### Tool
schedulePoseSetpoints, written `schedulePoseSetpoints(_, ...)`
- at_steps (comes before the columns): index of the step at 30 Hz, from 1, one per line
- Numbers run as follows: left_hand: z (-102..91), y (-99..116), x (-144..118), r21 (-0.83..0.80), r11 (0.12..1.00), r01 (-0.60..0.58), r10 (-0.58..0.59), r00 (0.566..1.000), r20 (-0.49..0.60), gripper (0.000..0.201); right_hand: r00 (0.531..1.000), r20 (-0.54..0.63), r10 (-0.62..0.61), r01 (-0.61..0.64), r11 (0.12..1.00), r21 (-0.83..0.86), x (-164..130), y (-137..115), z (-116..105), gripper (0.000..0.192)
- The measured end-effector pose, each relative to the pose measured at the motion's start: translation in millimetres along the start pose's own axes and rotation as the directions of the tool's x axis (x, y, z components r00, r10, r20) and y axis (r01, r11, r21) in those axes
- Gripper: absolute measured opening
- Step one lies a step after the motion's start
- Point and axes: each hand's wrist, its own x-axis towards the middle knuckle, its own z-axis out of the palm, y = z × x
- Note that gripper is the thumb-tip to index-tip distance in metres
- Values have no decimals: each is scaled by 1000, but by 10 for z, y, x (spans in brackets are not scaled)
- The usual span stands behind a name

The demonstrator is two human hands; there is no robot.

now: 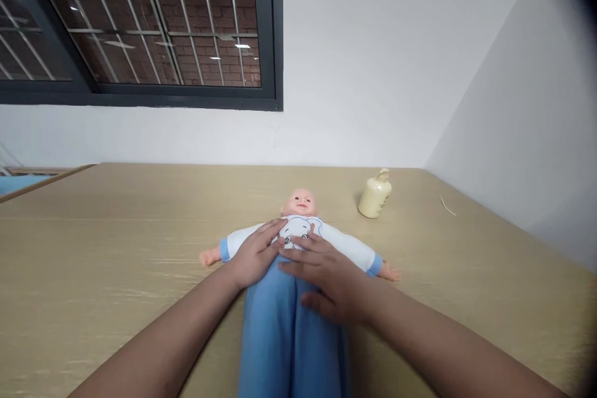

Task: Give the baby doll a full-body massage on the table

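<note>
A baby doll (301,204) lies on its back on the table with both arms spread wide. It wears a white top (357,247) with blue cuffs and a cartoon face on the chest, and long blue trousers (270,342). My left hand (259,252) rests with outstretched fingers on the left side of the doll's body. Over the belly and the top of the trousers is my right hand (326,273), fingers spread; whether it touches the cloth I cannot tell. Neither hand grips anything. The doll's waist is partly hidden by my hands.
A cream pump bottle (375,196) stands beyond the doll's arm on the right. Farther right, a thin pale strip (448,206) lies on the tan tabletop (116,249). A white wall (354,62) and a dark-framed barred window (275,31) rise behind the table.
</note>
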Motion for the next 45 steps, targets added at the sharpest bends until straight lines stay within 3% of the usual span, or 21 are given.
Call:
schedulePoseSetpoints(4,6,-5,0,8,1000,-19,19,1000,12,53,986,-75,150,-151,989,-5,-51,338,22,52)
schedulePoseSetpoints(7,28,-11,0,35,999,28,-29,1000,5,55,946,-187,266,-263,964,42,-94,510,89,48)
schedulePoseSetpoints(11,44,-15,2,44,998,32,-31,999,-33,56,869,-297,397,-386,917,98,-108,605,175,44)
schedulePoseSetpoints(14,7,51,-42,62,998,-16,25,991,-135,51,850,-318,420,-404,907,116,-102,623,195,43)
schedulePoseSetpoints(17,-43,259,-157,141,977,-158,187,957,-222,36,854,-320,411,-387,912,138,-113,645,193,43)
schedulePoseSetpoints(20,-44,544,-284,128,899,-418,430,899,-83,31,860,-322,397,-366,918,154,-134,676,186,43)
schedulePoseSetpoints(22,-18,681,-325,82,861,-502,503,864,21,38,864,-324,384,-350,923,161,-141,691,184,44)
schedulePoseSetpoints(24,0,727,-315,93,872,-480,468,875,123,48,868,-323,377,-340,926,165,-136,696,184,44)
schedulePoseSetpoints(26,-9,689,-266,160,907,-390,354,910,214,60,867,-328,374,-337,927,165,-123,691,189,43)
schedulePoseSetpoints(29,-63,548,-165,231,941,-247,182,946,268,69,867,-332,372,-336,928,165,-99,665,194,43)
schedulePoseSetpoints(33,-100,331,-43,191,976,-110,65,972,226,63,868,-319,380,-340,924,177,-82,620,187,43)
schedulePoseSetpoints(38,-64,101,43,129,991,45,-57,994,93,61,864,-315,393,-351,918,182,-70,622,159,44)
schedulePoseSetpoints(42,-60,31,41,133,987,89,-93,995,26,59,869,-319,378,-349,926,146,-59,563,94,42)
schedulePoseSetpoints(45,-71,33,25,123,989,82,-85,996,18,58,908,-331,255,-258,965,34,-51,308,10,40)
